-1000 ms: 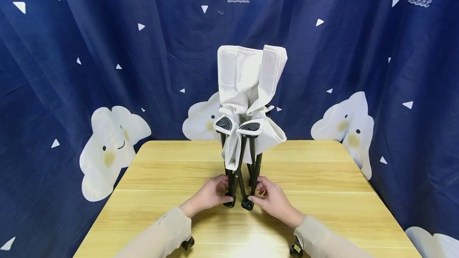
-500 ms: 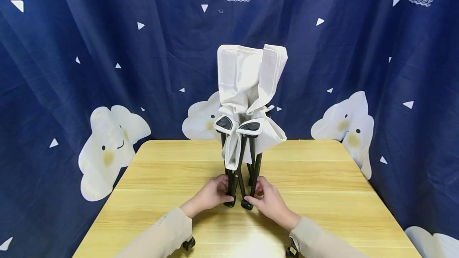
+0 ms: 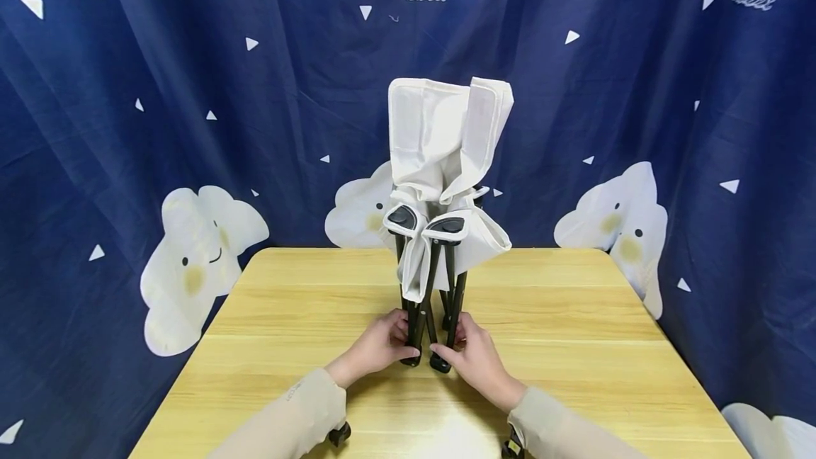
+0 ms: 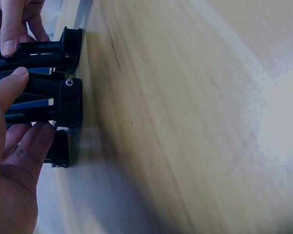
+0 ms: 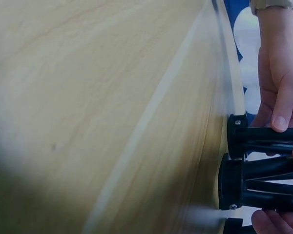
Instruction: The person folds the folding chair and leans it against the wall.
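A folded camp chair (image 3: 426, 134) stands upright on the table, its white cloth bunched above thin black legs (image 3: 455, 303). My left hand (image 3: 375, 347) grips the legs low on the left side, thumb in front and fingers behind. Low on the right, my right hand (image 3: 483, 361) holds them the same way. The left wrist view shows the left thumb lying along a black leg, just behind its plastic foot (image 4: 70, 103). In the right wrist view two front feet (image 5: 231, 181) sit side by side with a narrow gap. Part of the rear legs is hidden.
The chair stands near the middle of a light wooden table (image 3: 299, 289). Behind it hangs a dark blue curtain (image 3: 293, 91) printed with white clouds and triangles. Beige sleeves (image 3: 299, 409) cover both forearms, and a small black device (image 3: 513, 447) sits under the right cuff.
My right hand has shifted a little to the left, its thumb now farther across the leg. The left front foot has edged right, so the two front feet stand slightly closer.
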A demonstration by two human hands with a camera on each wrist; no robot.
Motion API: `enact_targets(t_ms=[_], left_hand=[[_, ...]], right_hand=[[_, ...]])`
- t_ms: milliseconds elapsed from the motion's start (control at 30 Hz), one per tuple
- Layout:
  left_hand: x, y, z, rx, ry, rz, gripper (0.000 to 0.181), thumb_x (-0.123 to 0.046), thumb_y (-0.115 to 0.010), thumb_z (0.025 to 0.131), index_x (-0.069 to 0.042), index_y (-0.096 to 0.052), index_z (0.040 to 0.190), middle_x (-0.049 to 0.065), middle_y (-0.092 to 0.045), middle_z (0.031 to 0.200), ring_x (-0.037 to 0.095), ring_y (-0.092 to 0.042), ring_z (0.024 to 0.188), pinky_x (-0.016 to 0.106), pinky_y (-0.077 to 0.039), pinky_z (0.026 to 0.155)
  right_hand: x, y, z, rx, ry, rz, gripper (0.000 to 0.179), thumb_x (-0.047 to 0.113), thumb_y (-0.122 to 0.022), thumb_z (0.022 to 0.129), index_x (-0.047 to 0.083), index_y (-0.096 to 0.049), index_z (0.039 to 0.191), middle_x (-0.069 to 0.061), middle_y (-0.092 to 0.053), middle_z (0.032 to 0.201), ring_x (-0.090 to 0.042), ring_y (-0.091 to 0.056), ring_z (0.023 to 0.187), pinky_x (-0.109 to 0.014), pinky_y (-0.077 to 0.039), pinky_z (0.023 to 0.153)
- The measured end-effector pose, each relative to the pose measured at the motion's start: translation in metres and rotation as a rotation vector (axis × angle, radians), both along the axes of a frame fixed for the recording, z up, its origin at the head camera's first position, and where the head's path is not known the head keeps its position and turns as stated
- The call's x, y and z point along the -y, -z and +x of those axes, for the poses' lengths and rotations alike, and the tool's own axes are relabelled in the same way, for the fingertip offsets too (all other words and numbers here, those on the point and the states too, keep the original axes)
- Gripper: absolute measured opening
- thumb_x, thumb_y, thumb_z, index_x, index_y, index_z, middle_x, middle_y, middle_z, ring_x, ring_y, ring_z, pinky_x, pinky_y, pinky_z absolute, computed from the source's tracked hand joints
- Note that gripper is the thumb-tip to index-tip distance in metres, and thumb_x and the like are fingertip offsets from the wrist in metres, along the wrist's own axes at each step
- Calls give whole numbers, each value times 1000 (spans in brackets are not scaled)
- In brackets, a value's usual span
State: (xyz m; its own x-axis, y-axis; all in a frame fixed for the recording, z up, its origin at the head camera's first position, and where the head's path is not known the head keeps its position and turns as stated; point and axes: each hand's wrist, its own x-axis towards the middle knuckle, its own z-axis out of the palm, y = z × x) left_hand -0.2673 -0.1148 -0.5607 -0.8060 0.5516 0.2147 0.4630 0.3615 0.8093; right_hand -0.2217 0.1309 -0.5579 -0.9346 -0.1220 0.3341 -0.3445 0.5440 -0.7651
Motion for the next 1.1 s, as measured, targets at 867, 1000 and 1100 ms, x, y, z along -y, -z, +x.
enact_targets(t_ms=[867, 1000, 1100], left_hand=[[-19, 1, -1, -85, -108, -26, 41, -11, -89, 91, 1, -62, 120, 14, -78, 100, 18, -79, 87, 25, -66, 78], [-22, 1, -3, -59, -121, -28, 41, -11, -87, 93, 1, -61, 121, 15, -78, 102, 20, -79, 90, 25, -66, 80], [-25, 0, -4, -47, -139, -39, 41, -11, -88, 93, 0, -61, 122, 14, -77, 103, 21, -78, 90, 25, -66, 80]], right_hand=[[1, -1, -16, -53, 48, 77, 41, 16, -90, 90, 0, -66, 119, -3, -70, 83, -7, -63, 72, -22, -58, 65], [0, 0, -20, -49, 56, 84, 45, 17, -89, 92, -2, -65, 125, -3, -70, 84, -6, -62, 72, -22, -57, 65], [0, 1, -23, -57, 63, 87, 54, 17, -88, 93, -4, -60, 134, -5, -72, 85, -7, -63, 73, -24, -58, 66]])
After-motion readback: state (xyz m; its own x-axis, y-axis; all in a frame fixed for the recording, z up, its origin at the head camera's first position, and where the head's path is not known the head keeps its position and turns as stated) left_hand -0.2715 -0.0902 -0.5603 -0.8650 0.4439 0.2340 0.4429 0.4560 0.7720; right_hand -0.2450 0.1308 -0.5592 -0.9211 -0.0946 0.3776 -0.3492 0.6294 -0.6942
